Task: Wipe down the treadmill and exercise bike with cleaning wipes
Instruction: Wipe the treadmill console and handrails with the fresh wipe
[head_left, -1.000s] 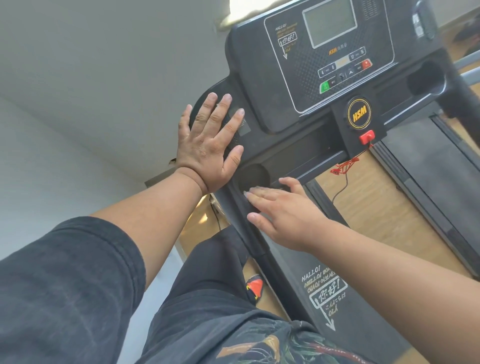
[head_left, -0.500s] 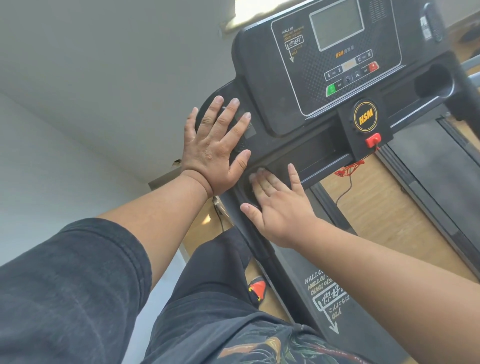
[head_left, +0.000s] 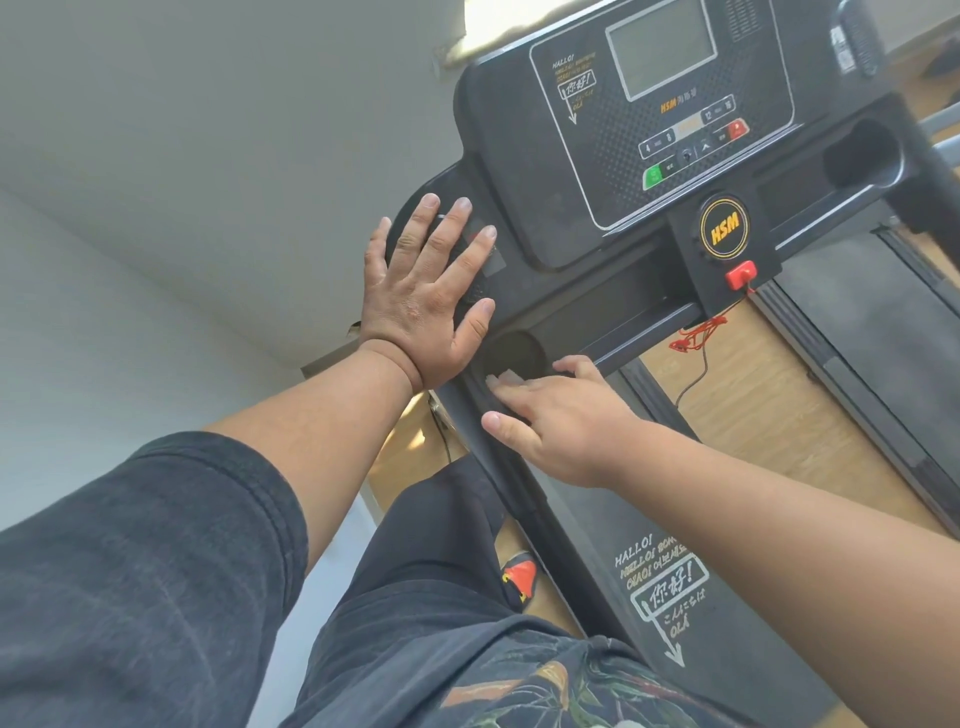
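While left hand (head_left: 423, 299) braces treadmill (head_left: 597, 291), right hand (head_left: 558, 415) presses wipe (head_left: 503, 376), cup recess (head_left: 511, 353) beside.

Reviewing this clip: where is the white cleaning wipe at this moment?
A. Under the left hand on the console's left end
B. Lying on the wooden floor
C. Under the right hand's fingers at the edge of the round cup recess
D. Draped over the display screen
C: a bit of the white wipe peeks out from under the right hand at the cup recess, while the left hand rests flat and bare on the treadmill console.
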